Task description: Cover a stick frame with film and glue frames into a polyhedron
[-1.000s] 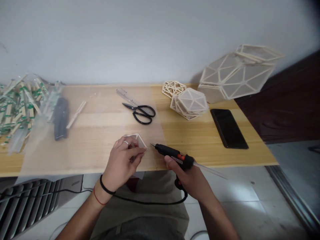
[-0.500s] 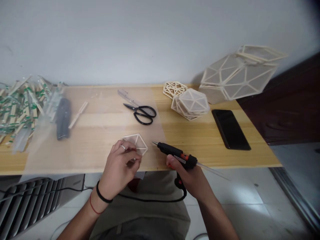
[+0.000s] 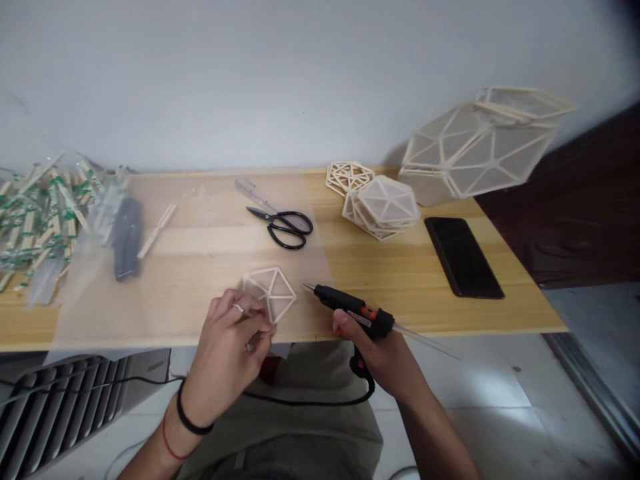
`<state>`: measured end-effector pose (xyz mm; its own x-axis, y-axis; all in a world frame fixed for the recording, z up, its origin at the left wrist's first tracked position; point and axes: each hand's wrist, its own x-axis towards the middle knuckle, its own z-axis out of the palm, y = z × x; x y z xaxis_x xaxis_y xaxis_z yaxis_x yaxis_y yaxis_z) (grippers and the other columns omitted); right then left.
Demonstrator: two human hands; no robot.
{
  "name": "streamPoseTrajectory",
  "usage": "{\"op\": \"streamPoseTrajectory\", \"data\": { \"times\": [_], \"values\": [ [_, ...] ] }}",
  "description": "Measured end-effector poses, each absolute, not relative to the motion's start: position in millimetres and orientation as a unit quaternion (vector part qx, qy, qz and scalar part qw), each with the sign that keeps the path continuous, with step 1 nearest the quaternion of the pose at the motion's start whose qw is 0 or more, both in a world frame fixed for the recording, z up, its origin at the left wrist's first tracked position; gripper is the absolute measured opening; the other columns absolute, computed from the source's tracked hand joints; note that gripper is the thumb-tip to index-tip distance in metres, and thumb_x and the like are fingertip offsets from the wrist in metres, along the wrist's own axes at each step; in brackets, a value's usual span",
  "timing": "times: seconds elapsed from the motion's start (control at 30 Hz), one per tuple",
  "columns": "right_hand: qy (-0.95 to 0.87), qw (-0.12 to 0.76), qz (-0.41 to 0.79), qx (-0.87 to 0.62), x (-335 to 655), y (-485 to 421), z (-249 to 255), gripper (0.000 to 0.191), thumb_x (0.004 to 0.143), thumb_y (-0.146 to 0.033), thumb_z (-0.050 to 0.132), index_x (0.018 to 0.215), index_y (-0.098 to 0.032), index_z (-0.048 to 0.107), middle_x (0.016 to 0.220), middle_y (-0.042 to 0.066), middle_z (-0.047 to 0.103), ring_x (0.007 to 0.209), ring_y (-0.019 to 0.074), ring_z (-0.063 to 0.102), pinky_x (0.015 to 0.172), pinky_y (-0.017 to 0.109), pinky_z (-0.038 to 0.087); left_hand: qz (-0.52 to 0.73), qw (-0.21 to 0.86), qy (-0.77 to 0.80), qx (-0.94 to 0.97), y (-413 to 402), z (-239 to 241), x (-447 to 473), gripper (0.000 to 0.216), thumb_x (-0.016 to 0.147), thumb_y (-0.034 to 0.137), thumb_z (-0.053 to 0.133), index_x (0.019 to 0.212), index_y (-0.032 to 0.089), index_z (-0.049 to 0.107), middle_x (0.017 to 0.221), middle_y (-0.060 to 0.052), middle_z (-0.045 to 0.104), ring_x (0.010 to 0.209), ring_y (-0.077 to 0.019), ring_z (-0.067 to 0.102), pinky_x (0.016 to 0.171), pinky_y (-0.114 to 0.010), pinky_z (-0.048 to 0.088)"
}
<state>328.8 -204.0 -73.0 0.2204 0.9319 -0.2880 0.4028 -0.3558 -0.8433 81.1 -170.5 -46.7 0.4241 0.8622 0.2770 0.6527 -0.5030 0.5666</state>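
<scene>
A pale wooden table (image 3: 400, 280) stands against a white wall. At its near edge, the right hand (image 3: 385, 353) is closed around a black hot glue gun (image 3: 350, 308), whose nozzle points at a small stick frame (image 3: 270, 292). The left hand (image 3: 227, 343) is curled just beside the frame; whether it holds anything cannot be told. Scissors (image 3: 283, 225) lie beyond.

Sheet (image 3: 190, 267) on table (image 3: 500, 313), left half. Small frame (image 3: 270, 292) on sheet near front edge. Left hand (image 3: 230, 340) just before frame. Glue gun (image 3: 350, 310) in right hand (image 3: 380, 353), right of frame. Scissors (image 3: 283, 225) behind frame. Panel stack (image 3: 383, 207) right of scissors, phone (image 3: 463, 257) further right. Stick pile (image 3: 35, 213) far left.
</scene>
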Motion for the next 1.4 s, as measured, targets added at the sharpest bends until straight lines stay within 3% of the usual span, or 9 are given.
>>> {"op": "streamPoseTrajectory", "data": {
  "times": [0.23, 0.4, 0.57, 0.67, 0.8, 0.97, 1.17, 1.3, 1.4],
  "values": [
    [-0.457, 0.344, 0.438, -0.694, 326.4, -200.9, -64.7, 0.044, 0.090, -0.062, 0.059, 0.072, -0.023, 0.066, 0.071, 0.002, 0.068, 0.075, 0.0233, 0.068, 0.069, 0.032, 0.051, 0.316, 0.218, 0.486, 0.786, -158.2, -17.8, 44.8, 0.012, 0.099, 0.022, 0.062, 0.105, 0.027, 0.072, 0.108, -0.005, 0.068, 0.106, -0.0231, 0.063, 0.090, -0.039, 0.052],
    [-0.476, 0.353, 0.452, -0.667, 332.8, -200.4, -73.3, 0.045, 0.089, -0.064, 0.062, 0.074, -0.022, 0.069, 0.074, 0.004, 0.071, 0.077, 0.0247, 0.069, 0.071, 0.033, 0.053, 0.247, 0.211, 0.535, 0.780, -147.0, -43.0, 54.3, 0.044, 0.099, 0.034, 0.063, 0.142, 0.027, 0.056, 0.132, -0.011, 0.063, 0.125, -0.0304, 0.058, 0.108, -0.050, 0.048],
    [-0.452, 0.358, 0.457, -0.677, 335.7, -201.6, -71.2, 0.049, 0.089, -0.068, 0.059, 0.076, -0.022, 0.070, 0.079, 0.005, 0.072, 0.083, 0.0256, 0.069, 0.075, 0.035, 0.053, 0.237, 0.219, 0.516, 0.793, -135.9, -57.5, 69.4, 0.055, 0.091, 0.025, 0.074, 0.143, 0.027, 0.056, 0.125, -0.011, 0.061, 0.118, -0.0302, 0.059, 0.106, -0.049, 0.050],
    [-0.430, 0.364, 0.475, -0.675, 335.8, -200.8, -65.5, 0.052, 0.088, -0.070, 0.058, 0.076, -0.021, 0.070, 0.079, 0.004, 0.070, 0.076, 0.0227, 0.066, 0.065, 0.031, 0.050, 0.233, 0.233, 0.518, 0.789, -130.0, -58.7, 74.3, 0.062, 0.089, 0.026, 0.077, 0.146, 0.028, 0.054, 0.127, -0.011, 0.058, 0.122, -0.0308, 0.057, 0.108, -0.049, 0.048],
    [-0.424, 0.384, 0.481, -0.664, 336.5, -198.7, -62.6, 0.054, 0.087, -0.070, 0.060, 0.074, -0.019, 0.070, 0.077, 0.005, 0.068, 0.069, 0.0199, 0.061, 0.056, 0.028, 0.045, 0.241, 0.236, 0.507, 0.793, -126.8, -62.2, 79.4, 0.060, 0.086, 0.020, 0.077, 0.141, 0.028, 0.057, 0.128, -0.010, 0.057, 0.125, -0.0317, 0.053, 0.108, -0.050, 0.047],
    [-0.422, 0.392, 0.473, -0.667, 336.1, -198.3, -64.1, 0.052, 0.087, -0.069, 0.061, 0.073, -0.019, 0.070, 0.076, 0.005, 0.068, 0.070, 0.0206, 0.062, 0.058, 0.029, 0.046, 0.257, 0.264, 0.519, 0.771, -122.2, -63.2, 79.0, 0.039, 0.083, 0.018, 0.079, 0.117, 0.024, 0.063, 0.118, -0.008, 0.057, 0.115, -0.0289, 0.055, 0.101, -0.046, 0.049],
    [-0.429, 0.392, 0.486, -0.653, 337.4, -198.2, -65.3, 0.048, 0.090, -0.065, 0.059, 0.074, -0.021, 0.068, 0.077, 0.003, 0.067, 0.075, 0.0208, 0.061, 0.066, 0.031, 0.045, 0.294, 0.367, 0.503, 0.725, -109.3, -55.2, 70.3, 0.018, 0.094, 0.025, 0.065, 0.110, 0.021, 0.062, 0.101, -0.005, 0.066, 0.080, -0.0181, 0.060, 0.072, -0.030, 0.049],
    [-0.438, 0.394, 0.486, -0.645, 338.1, -197.8, -66.4, 0.048, 0.091, -0.065, 0.059, 0.073, -0.021, 0.067, 0.076, 0.003, 0.066, 0.078, 0.0228, 0.061, 0.074, 0.034, 0.046, 0.280, 0.473, 0.475, 0.687, -93.5, -48.1, 58.9, 0.016, 0.095, 0.031, 0.064, 0.103, 0.017, 0.067, 0.084, -0.003, 0.067, 0.070, -0.0148, 0.060, 0.064, -0.026, 0.048],
    [-0.436, 0.393, 0.488, -0.646, 338.3, -197.9, -67.1, 0.047, 0.090, -0.065, 0.059, 0.073, -0.022, 0.067, 0.077, 0.004, 0.067, 0.080, 0.0239, 0.062, 0.076, 0.035, 0.046, 0.229, 0.544, 0.422, 0.688, -78.8, -38.2, 54.4, 0.016, 0.095, 0.031, 0.065, 0.099, 0.016, 0.070, 0.086, -0.004, 0.071, 0.069, -0.0138, 0.062, 0.062, -0.025, 0.048]
  ]
}}
